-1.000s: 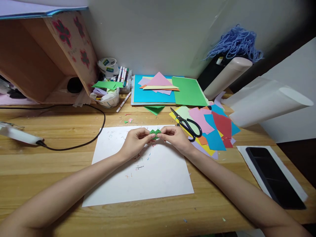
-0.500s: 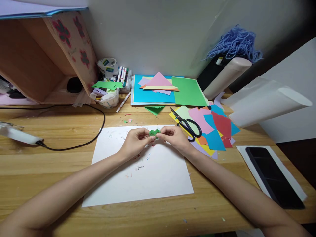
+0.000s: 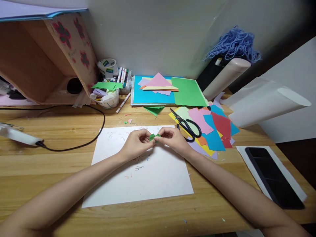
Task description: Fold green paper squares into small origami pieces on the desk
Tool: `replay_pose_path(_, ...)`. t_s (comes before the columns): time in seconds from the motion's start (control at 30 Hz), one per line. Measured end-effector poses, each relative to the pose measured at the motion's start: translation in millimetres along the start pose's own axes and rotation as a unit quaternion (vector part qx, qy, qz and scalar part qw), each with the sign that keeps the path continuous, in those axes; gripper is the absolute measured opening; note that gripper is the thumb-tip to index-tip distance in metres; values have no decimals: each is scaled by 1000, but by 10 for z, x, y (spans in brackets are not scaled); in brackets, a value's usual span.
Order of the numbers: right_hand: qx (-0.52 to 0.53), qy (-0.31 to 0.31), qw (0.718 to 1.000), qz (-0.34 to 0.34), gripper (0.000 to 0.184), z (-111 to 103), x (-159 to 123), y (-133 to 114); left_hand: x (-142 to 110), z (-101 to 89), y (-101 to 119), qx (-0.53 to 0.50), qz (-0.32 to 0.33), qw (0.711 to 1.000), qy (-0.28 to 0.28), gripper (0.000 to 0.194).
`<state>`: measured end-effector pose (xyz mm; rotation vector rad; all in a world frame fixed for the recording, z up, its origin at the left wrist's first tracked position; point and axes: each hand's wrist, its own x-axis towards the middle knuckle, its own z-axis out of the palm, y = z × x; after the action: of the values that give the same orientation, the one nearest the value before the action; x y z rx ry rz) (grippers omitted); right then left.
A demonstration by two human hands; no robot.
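A small folded piece of green paper (image 3: 152, 136) is pinched between both hands, over the far part of a white sheet (image 3: 111, 184) marked with pen smudges. My left hand (image 3: 135, 141) is closed on its left side, thumb in front and fingers curled behind. From the right, my right hand (image 3: 172, 137) grips it with thumb and fingertips. Fingers cover much of the paper, so its full shape is hidden. Just beyond my right hand lie black-handled scissors (image 3: 187, 125).
Coloured paper scraps (image 3: 214, 140) lie under and around the scissors. Behind are stacked coloured sheets (image 3: 190, 92), a cup of scraps (image 3: 108, 100) and a loose marker (image 3: 123, 102). A phone (image 3: 274, 177) lies at right; a black cable (image 3: 74, 149) curves at left.
The green paper's two raised points now look flatter and more covered. My thumbs and fingertips have shifted slightly on it, and the right thumb sits further over its front.
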<state>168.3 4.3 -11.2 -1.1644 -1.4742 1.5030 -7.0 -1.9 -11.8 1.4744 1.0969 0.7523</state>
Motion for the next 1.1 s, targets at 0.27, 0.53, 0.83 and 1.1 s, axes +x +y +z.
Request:
replay_pose_path(0.27,23,-12,1000,-12,21,-14,1,12,-9,12,30,1,-6,1000,8,17)
replay_pose_path(0.53,18,-64,998,25,21,-92,32,28,11,-5,-38,-48,-11,999,19,21)
replay_pose_path(0.83,-11,-62,998,24,24,-118,35,143,10,-4,3,-33,8,999,12,18)
replay_pose_path(1.1,15,-102,995,9,21,-126,27,48,14,-18,-15,-53,11,999,7,19)
